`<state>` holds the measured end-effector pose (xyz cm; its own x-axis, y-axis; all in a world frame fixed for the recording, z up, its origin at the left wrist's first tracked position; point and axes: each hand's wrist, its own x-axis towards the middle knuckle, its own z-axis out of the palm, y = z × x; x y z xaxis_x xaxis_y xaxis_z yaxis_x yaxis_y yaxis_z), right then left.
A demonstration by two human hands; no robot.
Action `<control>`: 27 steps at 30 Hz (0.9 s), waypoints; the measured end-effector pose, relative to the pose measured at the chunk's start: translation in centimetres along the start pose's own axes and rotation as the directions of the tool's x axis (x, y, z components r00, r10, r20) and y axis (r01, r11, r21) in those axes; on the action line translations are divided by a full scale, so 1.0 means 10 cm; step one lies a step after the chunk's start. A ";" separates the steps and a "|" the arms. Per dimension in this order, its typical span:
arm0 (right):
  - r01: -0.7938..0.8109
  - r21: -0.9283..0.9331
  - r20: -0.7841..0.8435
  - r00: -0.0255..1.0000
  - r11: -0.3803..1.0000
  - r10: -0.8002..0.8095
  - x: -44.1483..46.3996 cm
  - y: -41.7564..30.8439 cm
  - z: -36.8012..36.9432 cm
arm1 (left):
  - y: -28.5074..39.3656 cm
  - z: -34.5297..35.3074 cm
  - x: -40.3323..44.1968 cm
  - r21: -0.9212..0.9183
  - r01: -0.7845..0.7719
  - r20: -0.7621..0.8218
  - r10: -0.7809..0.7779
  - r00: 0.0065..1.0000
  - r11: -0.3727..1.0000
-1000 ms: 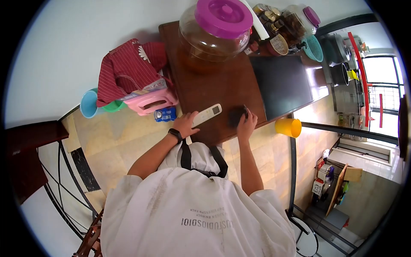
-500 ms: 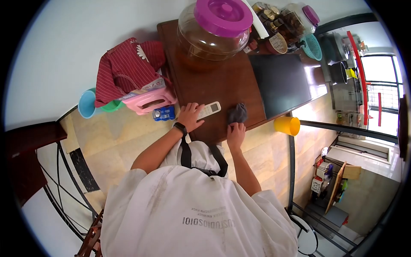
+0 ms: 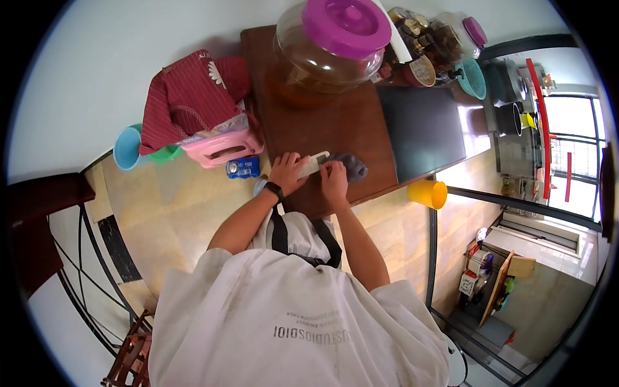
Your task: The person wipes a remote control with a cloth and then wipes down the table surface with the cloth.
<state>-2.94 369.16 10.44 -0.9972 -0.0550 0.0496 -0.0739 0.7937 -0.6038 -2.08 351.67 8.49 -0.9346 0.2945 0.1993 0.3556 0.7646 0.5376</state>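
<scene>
A white remote control (image 3: 312,166) lies on the brown wooden table, its display end pointing right. My left hand (image 3: 288,173), with a dark watch on the wrist, grips the remote's left end, fingers over it. Pinched in my right hand (image 3: 334,179) is a bunched dark grey cloth (image 3: 352,167). The cloth meets the remote's right end and partly covers it; the exact contact under my fingers is hidden.
A big glass jar (image 3: 329,68) with a purple lid stands at the table's back, near a dark panel (image 3: 422,129). Left of the table are a red striped bag (image 3: 193,97), a pink container (image 3: 222,148) and a blue pack (image 3: 243,168). A yellow bin (image 3: 427,193) is at right.
My right hand has moved left and up with the grey cloth, bringing it to the remote's end. My left hand stays on the remote. The view has shifted slightly.
</scene>
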 end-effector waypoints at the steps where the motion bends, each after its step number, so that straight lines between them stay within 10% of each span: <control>1: -0.047 0.027 -0.021 0.999 0.999 0.047 0.03 0.00 0.01 | 0.01 0.02 -0.01 0.016 -0.006 -0.021 0.007 1.000 1.000; 16: -0.157 0.023 -0.179 0.971 0.987 0.159 0.19 0.23 0.09 | 0.01 0.03 0.02 0.002 -0.009 -0.071 0.009 0.997 1.000; 22: 0.028 0.009 -0.071 0.997 1.000 -0.027 -0.19 0.05 0.15 | 0.02 0.06 0.01 0.032 -0.003 -0.060 0.004 0.998 0.999; 27: -0.266 0.242 -0.109 0.948 0.933 0.298 0.00 0.13 0.18 | 0.03 0.06 0.02 0.030 0.030 -0.090 -0.027 0.996 0.999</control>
<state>-3.00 369.11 8.25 -0.9671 0.2502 -0.0465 0.1945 0.6089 -0.7690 -2.21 352.29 8.16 -0.9407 0.2206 0.2578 0.3273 0.7897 0.5189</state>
